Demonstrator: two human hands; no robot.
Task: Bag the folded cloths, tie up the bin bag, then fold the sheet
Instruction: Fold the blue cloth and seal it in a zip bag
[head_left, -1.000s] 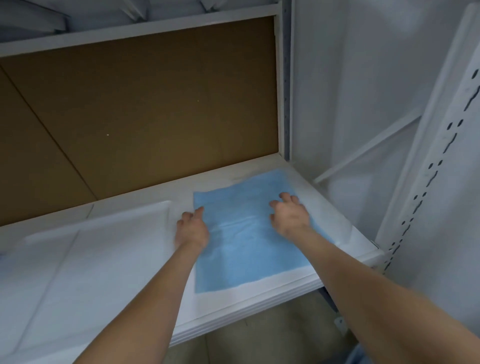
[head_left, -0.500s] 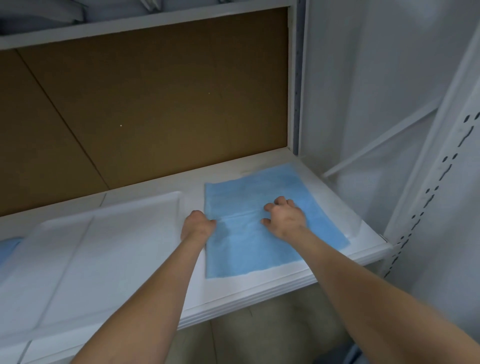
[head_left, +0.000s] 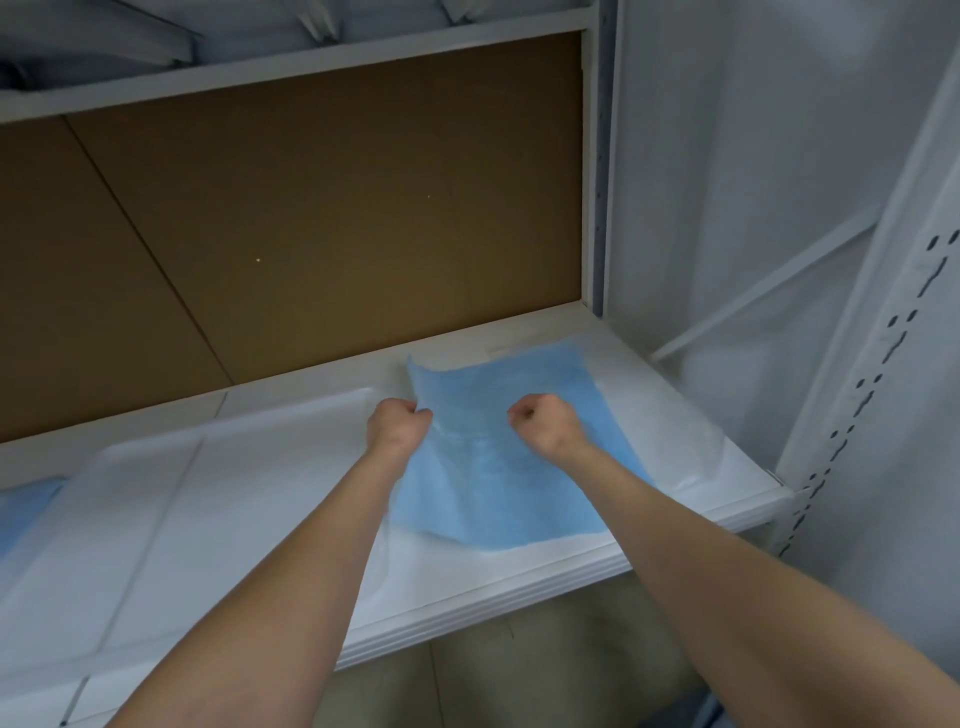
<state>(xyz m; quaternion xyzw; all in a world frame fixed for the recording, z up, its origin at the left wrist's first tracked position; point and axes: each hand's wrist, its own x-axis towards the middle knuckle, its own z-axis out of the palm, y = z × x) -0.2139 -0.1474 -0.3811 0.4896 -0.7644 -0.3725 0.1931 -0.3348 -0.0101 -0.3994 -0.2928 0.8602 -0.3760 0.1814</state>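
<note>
Head view, setting: a white shelf with a brown back panel; both forearms reach in from below.
Head view, task's thing: a blue cloth lies on the right part of the shelf. Most of it is flat, while its left edge and far-left corner are raised off the surface.
Head view, left hand: the grip is closed, fingers curled round the cloth's left edge and lifting it.
Head view, right hand: the grip is closed as a fist on the middle of the cloth. The fabric creases between the two hands, so it appears gathered inside the fingers.
Head view, other things: a white tray lies just beside the cloth on the left. A second patch of blue fabric shows at the far left edge. A perforated upright stands at the right.
Progress, done: nothing can be confirmed as finished. No bin bag is in view, and no cloth is seen bagged.
Progress, step in hand: probably picking the blue cloth up off the shelf, whether to bag it or to fold it cannot be told.
Progress, left: judged from this view, bagging, tying the bag and folding the sheet all remain to be done.
</note>
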